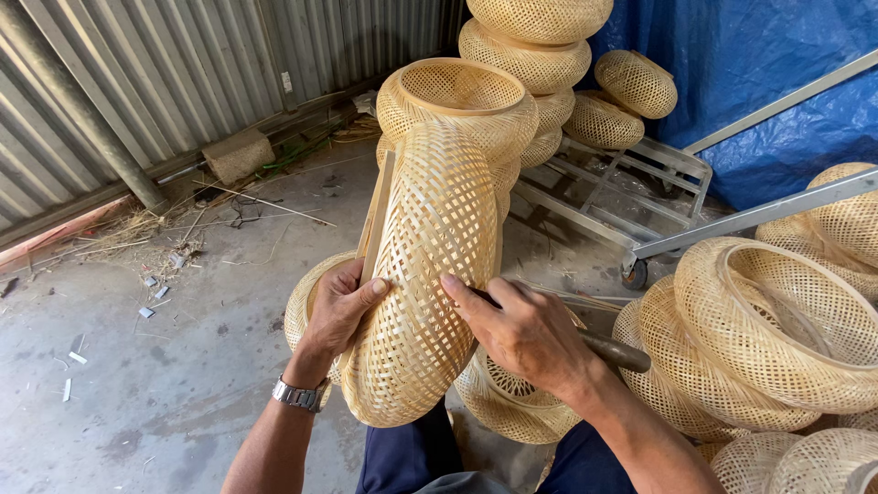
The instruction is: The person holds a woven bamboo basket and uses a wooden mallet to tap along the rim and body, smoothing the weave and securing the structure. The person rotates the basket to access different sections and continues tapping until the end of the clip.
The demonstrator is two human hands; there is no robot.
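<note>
A tall woven bamboo basket shell [430, 265] stands on edge between my knees. My left hand [340, 306], with a metal watch on the wrist, grips its left side and presses a flat bamboo strip [376, 215] against the weave. My right hand [523, 331] rests on the shell's right side, closed on a tool with a dark wooden handle [615, 351] that sticks out to the right; the tool's tip is hidden by the fingers.
Stacks of finished woven shells stand behind [540, 55] and at the right [777, 329]. A metal trolley [631, 183] lies against a blue tarp [759, 64]. Corrugated metal wall [165, 73] at left, bamboo scraps on the concrete floor [137, 366].
</note>
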